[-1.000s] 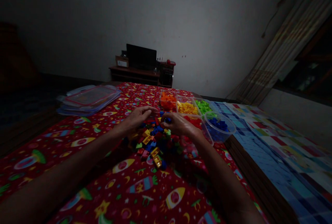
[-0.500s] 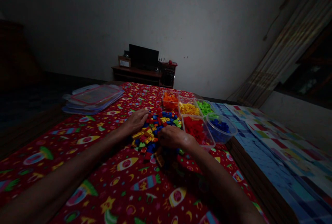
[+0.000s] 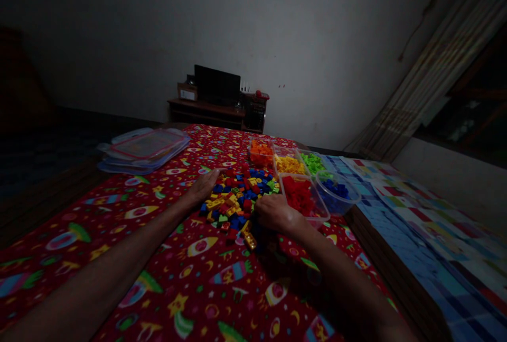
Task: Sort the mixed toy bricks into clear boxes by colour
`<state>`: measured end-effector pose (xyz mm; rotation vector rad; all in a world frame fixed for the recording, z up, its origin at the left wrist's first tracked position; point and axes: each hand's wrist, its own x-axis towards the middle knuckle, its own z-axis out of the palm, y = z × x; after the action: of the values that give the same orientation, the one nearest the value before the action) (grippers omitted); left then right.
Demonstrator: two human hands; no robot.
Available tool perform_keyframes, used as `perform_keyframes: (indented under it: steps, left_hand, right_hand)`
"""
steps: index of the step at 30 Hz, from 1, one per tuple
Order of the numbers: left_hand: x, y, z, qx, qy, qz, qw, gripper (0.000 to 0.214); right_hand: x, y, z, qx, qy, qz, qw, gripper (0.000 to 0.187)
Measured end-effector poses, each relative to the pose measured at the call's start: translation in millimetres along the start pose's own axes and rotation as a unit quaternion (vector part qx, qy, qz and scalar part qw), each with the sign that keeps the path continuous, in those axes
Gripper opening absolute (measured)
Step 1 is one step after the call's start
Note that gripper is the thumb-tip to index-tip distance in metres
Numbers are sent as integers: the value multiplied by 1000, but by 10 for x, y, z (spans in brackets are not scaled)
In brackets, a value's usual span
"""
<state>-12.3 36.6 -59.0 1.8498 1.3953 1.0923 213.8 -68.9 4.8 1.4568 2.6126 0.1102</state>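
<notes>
One loose pile of toy building bricks, mostly blue, yellow and red with a few green among them, lies spread in the middle of the red rocket-print cloth, too many and too jumbled for me to count. Two bare hands are at it from opposite sides. The left hand rests by the pile's left edge, its fingers close together and pointing toward the bricks; I see no brick in it, though its underside is hidden from me. The right hand is over the pile's right side, fingers curled down and in; whether they have hold of a brick I cannot tell. Just beyond that hand I count five clear plastic tubs, four that look rectangular and one round, each holding a single colour. The nearest rectangular tub holds red bricks, and the round tub beside it holds blue bricks. In the row behind are orange bricks, yellow bricks and green bricks, one tub apiece. Over on the left of the cloth lies one stack of flat plastic lids, the top one edged in red; how many, I cannot make out. By the far wall stand one black monitor and one cardboard box.
</notes>
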Motion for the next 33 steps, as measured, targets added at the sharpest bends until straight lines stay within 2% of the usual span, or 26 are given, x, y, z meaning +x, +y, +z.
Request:
perform_keyframes:
  steps: [3,6,9,15,20,23,26,29,31,33]
  left_hand:
    - [-9,9,3,11,-6,-2,1000,50]
    - [-17,43,-4,55,-15,-14,998,55]
    - [-5,48,-2,96,-24,-17,995,58]
    - [27,3,13,134,-21,6,991,64]
    - [9,34,-4,132,-34,9,991,65]
    - [10,24,-5,127,-29,16,991,66]
    - [22,2,0,130,-31,23,991,66]
    - [24,-7,4,135,-29,24,990,66]
    - [13,0,4,134,-28,22,990,65]
    - [-3,13,1,134,-29,20,990,65]
  right_hand:
    - [-32,106,3,45,21,-27,998,24]
    - [-114,299,-88,139,50,-46,988,24]
    - [-237,536,-209,200,89,-30,975,20]
    - [-552,1252,-376,162,189,134,959,24]
    - [-747,1789,-347,112,118,294,942,29]
    - [-789,1935,-278,54,108,326,938,30]
    - [-761,1858,-252,9,184,305,934,28]
    - [-683,1497,-269,11,262,237,936,26]
    - [-638,1138,-251,40,257,138,956,28]
    - [-623,757,-176,91,218,26,971,28]
